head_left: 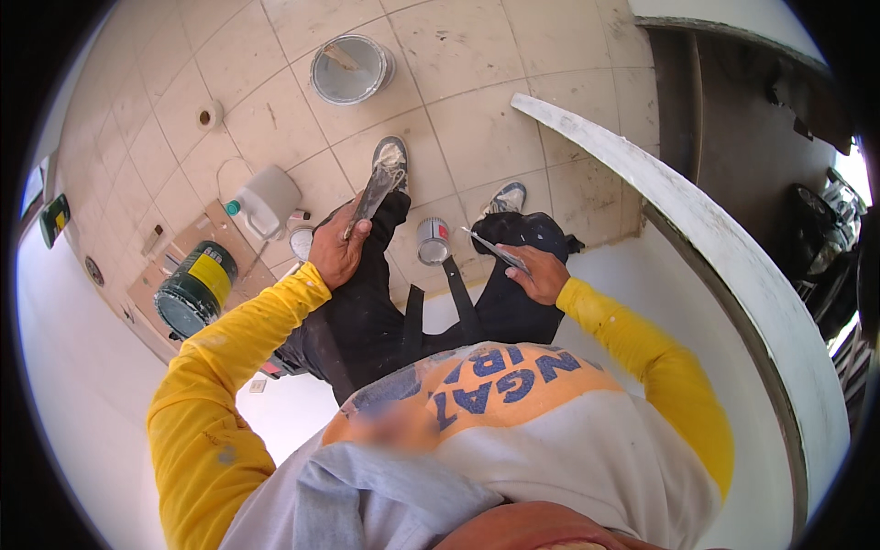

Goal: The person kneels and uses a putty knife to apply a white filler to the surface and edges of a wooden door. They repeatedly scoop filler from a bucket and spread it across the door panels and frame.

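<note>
My left hand [337, 246] is closed around the handle of a putty knife [378, 191], whose broad, smeared blade points away from me over my left leg. A second, thinner-looking putty knife [496, 247] is gripped in my right hand [543, 275], seen nearly edge-on above my right thigh. On the floor between my legs stands a metal can [434, 242] with a grey top, apart from both hands. Close by my left hand, a small round white-topped container [301, 243] is partly hidden.
A grey-coated bucket [383, 81] with a stick-like piece inside stands ahead on the tiles. To the left are a tape roll [210, 115], a white jug [264, 203], and a green-and-yellow tub [196, 288] on cardboard [147, 286]. A curved-looking white ledge [642, 183] borders the right.
</note>
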The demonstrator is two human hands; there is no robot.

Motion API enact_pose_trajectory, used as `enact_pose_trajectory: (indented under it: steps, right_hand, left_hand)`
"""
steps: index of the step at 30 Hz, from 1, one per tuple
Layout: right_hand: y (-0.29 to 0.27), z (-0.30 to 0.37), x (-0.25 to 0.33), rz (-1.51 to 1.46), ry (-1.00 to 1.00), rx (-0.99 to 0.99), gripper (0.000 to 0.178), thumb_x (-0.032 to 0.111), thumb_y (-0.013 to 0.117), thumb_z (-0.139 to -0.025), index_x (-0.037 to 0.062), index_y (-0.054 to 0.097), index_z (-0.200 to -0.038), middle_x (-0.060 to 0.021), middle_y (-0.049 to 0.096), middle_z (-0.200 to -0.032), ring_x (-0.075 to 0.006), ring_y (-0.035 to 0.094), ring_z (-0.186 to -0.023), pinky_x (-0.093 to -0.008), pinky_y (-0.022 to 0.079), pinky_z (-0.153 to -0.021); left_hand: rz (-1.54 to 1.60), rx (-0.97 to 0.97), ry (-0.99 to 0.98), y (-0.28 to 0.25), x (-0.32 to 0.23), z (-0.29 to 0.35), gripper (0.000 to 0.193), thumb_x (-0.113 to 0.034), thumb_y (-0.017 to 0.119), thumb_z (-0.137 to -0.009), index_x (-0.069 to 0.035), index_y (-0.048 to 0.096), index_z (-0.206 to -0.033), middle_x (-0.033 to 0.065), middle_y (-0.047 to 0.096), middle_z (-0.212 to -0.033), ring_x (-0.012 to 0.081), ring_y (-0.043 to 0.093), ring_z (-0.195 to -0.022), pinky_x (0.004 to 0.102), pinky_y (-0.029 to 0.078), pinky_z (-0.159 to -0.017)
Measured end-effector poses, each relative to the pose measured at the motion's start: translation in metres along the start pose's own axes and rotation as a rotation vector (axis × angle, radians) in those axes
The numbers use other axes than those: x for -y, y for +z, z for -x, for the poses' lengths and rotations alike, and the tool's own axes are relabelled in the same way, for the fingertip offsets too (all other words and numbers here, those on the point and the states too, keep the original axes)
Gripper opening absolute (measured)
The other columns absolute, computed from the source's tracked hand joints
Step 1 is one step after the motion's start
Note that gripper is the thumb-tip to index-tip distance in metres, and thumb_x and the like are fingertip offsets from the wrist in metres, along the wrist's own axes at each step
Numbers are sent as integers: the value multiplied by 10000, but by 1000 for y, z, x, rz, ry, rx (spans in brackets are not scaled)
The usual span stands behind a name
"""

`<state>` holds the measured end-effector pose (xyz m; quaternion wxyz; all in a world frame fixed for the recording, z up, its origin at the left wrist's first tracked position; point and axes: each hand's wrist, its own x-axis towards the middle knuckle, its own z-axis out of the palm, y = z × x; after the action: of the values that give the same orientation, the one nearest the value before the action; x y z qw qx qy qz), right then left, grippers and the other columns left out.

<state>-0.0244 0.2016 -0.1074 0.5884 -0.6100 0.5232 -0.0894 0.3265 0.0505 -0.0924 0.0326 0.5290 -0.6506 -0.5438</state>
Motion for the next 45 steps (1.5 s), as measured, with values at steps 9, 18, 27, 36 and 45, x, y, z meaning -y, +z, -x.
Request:
enact_pose_trajectory:
  steps: [9,18,27,36,45]
  right_hand:
    - [5,13,50,-15,281,240,443,296,475,-932,8,486,-1268,-218,546,-1204,-362,509,-1131,-384,394,-978]
    - [-80,87,277,-213,464,-425,453,339,478,-949,3,500,-1252,-168,657,-968,-249,654,-855,-348,495,-807]
    - [-308,130,514,1046,64,-1195,357,218,530,-892,117,520,-1234,-64,614,-1124,-257,557,-1026,-574,322,-950]
    - [-324,161,509,916,1021,-1054,308,316,414,-957,157,527,-1196,-124,590,-1136,-376,483,-1147,-680,197,-984]
    - [-262,181,523,889,791,-1045,340,242,510,-872,132,533,-1193,-123,583,-1057,-356,508,-1038,-723,144,-966]
  left_hand:
    - [-90,47,-57,16,-25,0,481,-373,407,-965,-95,401,-1358,251,537,-1197,417,532,-1075,432,436,-905]
    - [-304,-351,227,14,39,46,636,-234,691,-741,-5,441,-1279,239,571,-1123,394,566,-1026,403,471,-876]
    - [141,-587,-27,-128,97,147,537,-220,641,-846,56,455,-1268,200,543,-1199,310,555,-1041,359,531,-799]
    - [611,-556,-265,-228,-64,143,657,-572,456,-898,71,527,-1011,154,602,-762,217,615,-505,249,471,-381]
    - [668,-267,96,-219,-251,68,616,-575,466,-894,34,532,-956,113,591,-718,206,609,-501,259,483,-406]
